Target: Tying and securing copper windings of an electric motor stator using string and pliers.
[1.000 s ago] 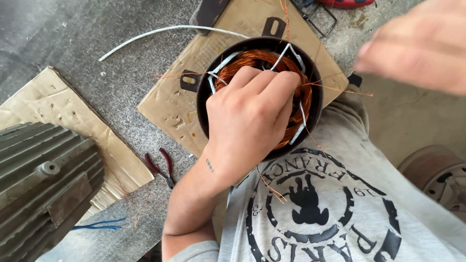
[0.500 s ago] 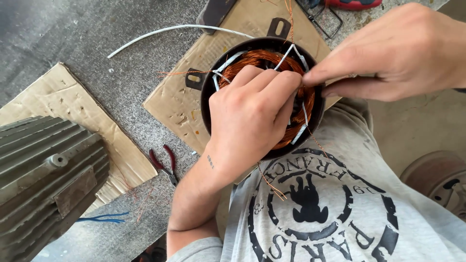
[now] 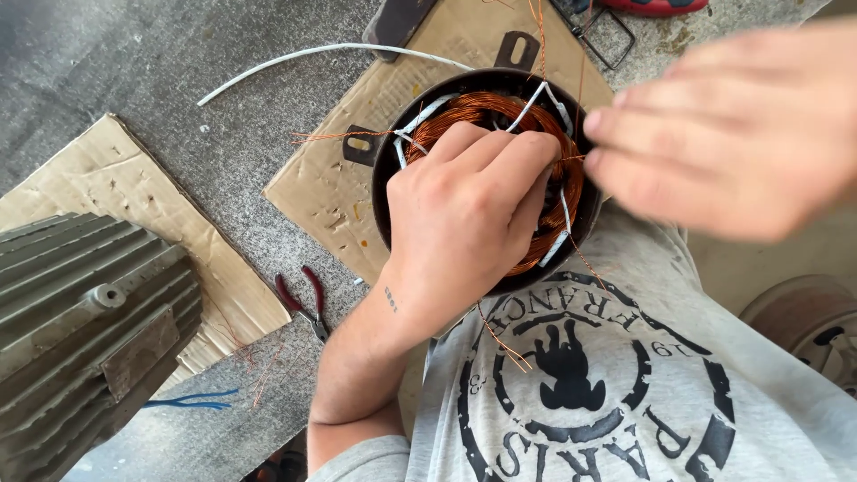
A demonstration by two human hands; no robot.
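Here the left hand (image 3: pixel 464 219) lies curled on the copper winding (image 3: pixel 500 112) inside the round black motor shell (image 3: pixel 386 192), fingers together and pressing the coils, at the centre on cardboard (image 3: pixel 330 178). The right hand (image 3: pixel 732 125) hovers blurred at the right, fingers extended, holding nothing visible. Red-handled pliers (image 3: pixel 303 299) lie left.

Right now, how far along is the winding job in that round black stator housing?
Done: copper windings sit inside the round black stator housing, white sleeving threaded through. In hand: left hand presses into the coils; right hand, blurred, hovers above. Left: loose copper wire ends stick out untrimmed; red-handled pliers lie unused.
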